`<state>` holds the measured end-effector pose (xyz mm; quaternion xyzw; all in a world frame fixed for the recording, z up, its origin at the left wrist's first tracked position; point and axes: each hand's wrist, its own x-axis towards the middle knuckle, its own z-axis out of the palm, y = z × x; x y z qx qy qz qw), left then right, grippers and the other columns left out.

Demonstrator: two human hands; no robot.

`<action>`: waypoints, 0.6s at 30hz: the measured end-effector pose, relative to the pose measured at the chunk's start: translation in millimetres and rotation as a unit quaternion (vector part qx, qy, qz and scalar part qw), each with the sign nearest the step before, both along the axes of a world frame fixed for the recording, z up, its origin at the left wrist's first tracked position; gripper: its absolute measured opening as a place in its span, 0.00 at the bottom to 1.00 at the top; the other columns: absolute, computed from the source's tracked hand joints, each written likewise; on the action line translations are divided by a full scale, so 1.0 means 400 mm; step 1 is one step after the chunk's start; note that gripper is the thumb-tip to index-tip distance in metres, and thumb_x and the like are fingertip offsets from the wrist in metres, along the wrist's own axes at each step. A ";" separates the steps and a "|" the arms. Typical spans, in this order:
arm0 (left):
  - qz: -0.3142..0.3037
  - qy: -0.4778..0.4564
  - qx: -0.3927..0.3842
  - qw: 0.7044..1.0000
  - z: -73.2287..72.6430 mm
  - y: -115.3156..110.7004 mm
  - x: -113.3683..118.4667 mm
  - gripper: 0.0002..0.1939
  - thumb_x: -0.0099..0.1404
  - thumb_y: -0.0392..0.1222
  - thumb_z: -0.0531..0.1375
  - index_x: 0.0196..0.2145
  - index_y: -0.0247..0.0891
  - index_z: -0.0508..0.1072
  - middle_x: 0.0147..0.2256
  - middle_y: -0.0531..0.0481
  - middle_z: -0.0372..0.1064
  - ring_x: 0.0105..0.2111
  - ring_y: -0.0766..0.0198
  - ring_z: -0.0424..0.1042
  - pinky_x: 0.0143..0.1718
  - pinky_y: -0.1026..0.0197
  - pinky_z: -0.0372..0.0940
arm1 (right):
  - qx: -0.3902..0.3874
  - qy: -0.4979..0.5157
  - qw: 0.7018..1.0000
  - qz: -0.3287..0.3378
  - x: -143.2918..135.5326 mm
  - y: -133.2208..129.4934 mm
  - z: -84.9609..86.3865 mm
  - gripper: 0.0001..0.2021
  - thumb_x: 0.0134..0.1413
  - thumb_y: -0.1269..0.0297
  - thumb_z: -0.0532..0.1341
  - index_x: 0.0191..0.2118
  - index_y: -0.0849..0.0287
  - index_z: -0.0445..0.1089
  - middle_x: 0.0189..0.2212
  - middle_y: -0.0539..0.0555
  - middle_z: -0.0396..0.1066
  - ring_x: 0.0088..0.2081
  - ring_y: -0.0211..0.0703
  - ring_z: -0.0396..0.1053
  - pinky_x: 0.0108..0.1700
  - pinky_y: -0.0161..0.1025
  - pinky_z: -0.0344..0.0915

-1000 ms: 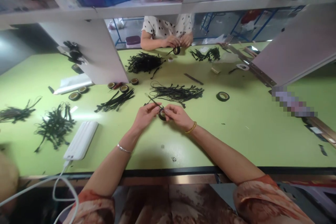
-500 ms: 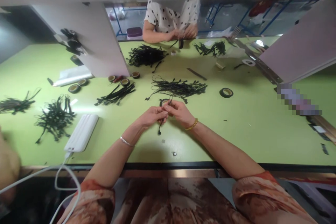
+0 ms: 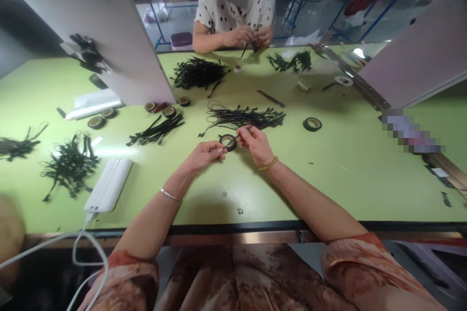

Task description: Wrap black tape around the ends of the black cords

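Both hands work well in from the worktop's (image 3: 321, 184) dark front edge (image 3: 233, 228), with green surface to either side; the nearest cable pile (image 3: 251, 117) lies just beyond the right hand (image 3: 258, 146), and a spare tape roll (image 3: 307, 126) sits farther off to its right. The left hand (image 3: 205, 156) and the right each have their grip closed on a dark strand (image 3: 232, 142), thin and slanting, stretched between the fingertips across a black tape roll (image 3: 229, 149) with a pale core; whether that roll touches the surface I can't tell. A white power bank (image 3: 109, 185) lies to the left, and across the worktop someone in a spotted top (image 3: 215, 14) is busy too.
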<state>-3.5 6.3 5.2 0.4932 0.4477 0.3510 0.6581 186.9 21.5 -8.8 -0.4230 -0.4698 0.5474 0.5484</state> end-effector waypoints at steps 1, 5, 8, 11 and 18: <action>0.025 0.000 0.011 1.000 0.003 0.005 -0.005 0.18 0.50 0.49 0.71 0.30 0.32 0.76 0.24 0.50 0.72 0.26 0.68 0.68 0.34 0.62 0.62 | 0.021 -0.032 0.999 0.005 -0.003 -0.004 -0.002 0.22 0.53 0.41 0.62 0.36 0.57 0.69 0.27 0.51 0.72 0.27 0.36 0.66 0.30 0.36 0.64; 0.145 -0.004 0.028 0.989 0.007 0.027 -0.031 0.16 0.49 0.48 0.71 0.31 0.34 0.75 0.23 0.52 0.71 0.25 0.70 0.66 0.29 0.65 0.59 | 0.164 -0.348 0.923 0.005 -0.023 -0.023 -0.010 0.17 0.61 0.49 0.58 0.41 0.58 0.71 0.38 0.58 0.76 0.41 0.48 0.68 0.44 0.46 0.63; 0.180 -0.001 0.011 0.984 -0.003 0.039 -0.038 0.15 0.48 0.45 0.71 0.31 0.34 0.76 0.24 0.52 0.71 0.24 0.71 0.66 0.25 0.67 0.56 | 0.216 -0.557 0.802 0.012 -0.039 -0.027 -0.018 0.15 0.56 0.53 0.63 0.40 0.60 0.73 0.40 0.62 0.76 0.46 0.57 0.65 0.48 0.52 0.58; 0.200 -0.009 -0.008 0.980 -0.016 0.044 -0.037 0.13 0.48 0.41 0.70 0.31 0.33 0.76 0.24 0.51 0.69 0.24 0.71 0.66 0.22 0.69 0.55 | 0.221 -0.592 0.775 0.019 -0.040 -0.021 -0.025 0.10 0.57 0.59 0.61 0.38 0.61 0.74 0.39 0.62 0.76 0.44 0.57 0.64 0.45 0.49 0.58; 0.197 -0.038 -0.028 0.979 -0.022 0.044 -0.029 0.13 0.48 0.32 0.67 0.35 0.32 0.77 0.26 0.51 0.70 0.25 0.70 0.68 0.25 0.68 0.62 | 0.267 -0.338 0.901 0.046 -0.020 -0.029 -0.011 0.06 0.56 0.62 0.58 0.35 0.57 0.69 0.31 0.53 0.72 0.34 0.44 0.63 0.38 0.41 0.60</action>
